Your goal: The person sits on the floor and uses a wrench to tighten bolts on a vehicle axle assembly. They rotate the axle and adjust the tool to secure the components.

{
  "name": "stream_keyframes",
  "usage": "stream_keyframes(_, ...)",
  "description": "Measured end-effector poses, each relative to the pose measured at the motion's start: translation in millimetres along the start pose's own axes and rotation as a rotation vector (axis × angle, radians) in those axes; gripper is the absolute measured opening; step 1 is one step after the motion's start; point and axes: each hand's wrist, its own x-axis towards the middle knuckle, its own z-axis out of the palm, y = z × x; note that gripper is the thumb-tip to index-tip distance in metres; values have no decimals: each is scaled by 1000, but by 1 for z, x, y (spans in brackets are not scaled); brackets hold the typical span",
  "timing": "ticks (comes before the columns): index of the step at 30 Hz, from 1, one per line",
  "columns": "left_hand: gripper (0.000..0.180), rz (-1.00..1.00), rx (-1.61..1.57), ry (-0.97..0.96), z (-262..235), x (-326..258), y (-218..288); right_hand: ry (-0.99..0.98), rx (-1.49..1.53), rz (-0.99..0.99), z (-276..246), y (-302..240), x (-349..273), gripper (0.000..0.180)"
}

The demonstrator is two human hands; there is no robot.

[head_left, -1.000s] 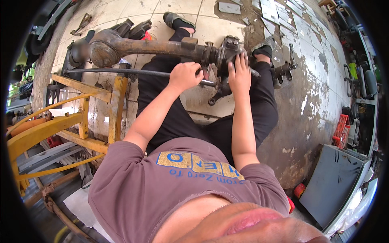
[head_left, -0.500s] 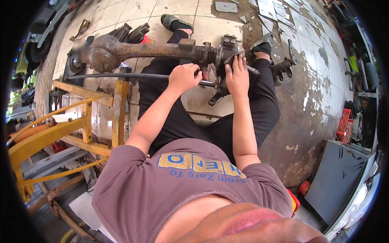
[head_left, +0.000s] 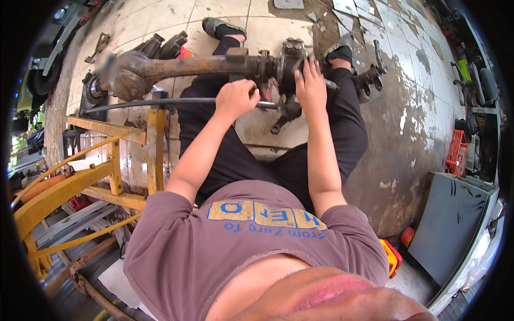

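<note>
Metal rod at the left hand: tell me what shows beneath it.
Beneath the metal rod, parts of the black trousers and tiled floor show. Where the left hand grips it, whatever lies under is covered and cannot be seen.

At upper centre, our left hand (head_left: 235, 100) curls around a steel rod (head_left: 187, 100); our right hand (head_left: 311, 88) lies spread against the rusty axle's knuckle (head_left: 292, 58).

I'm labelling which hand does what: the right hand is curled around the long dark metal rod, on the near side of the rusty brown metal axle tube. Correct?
Wrong hand: the head view shows the left hand, not the right hand, curled around the long dark metal rod, on the near side of the rusty brown metal axle tube.
</note>
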Motion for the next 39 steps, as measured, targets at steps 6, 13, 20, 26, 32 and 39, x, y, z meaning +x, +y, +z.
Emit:
stream_keyframes(6, 18, -16, 10, -30, -4, 0, -1, 9, 1, -16, 0, -4, 8, 60)
stream_keyframes(13, 22, -20, 9, -22, -5, -4, 2, 4, -28, -35, 4, -6, -14, 60)
stream_keyframes(20, 22, 26, 17, 15, -1, -3, -4, 23, -4, -28, 9, -4, -13, 64)
stream_keyframes(26, 19, -33, -16, -64, -6, -1, 7, -23, 21, -2, -4, 8, 10, 64)
stream_keyframes(32, 18, -31, 17, -42, -7, -1, 2, -8, -1, -49, -2, -3, -2, 61)
stream_keyframes(39, 20, -35, 9, -43, -5, -4, 4, -6, 25, -29, 4, -4, -16, 59)
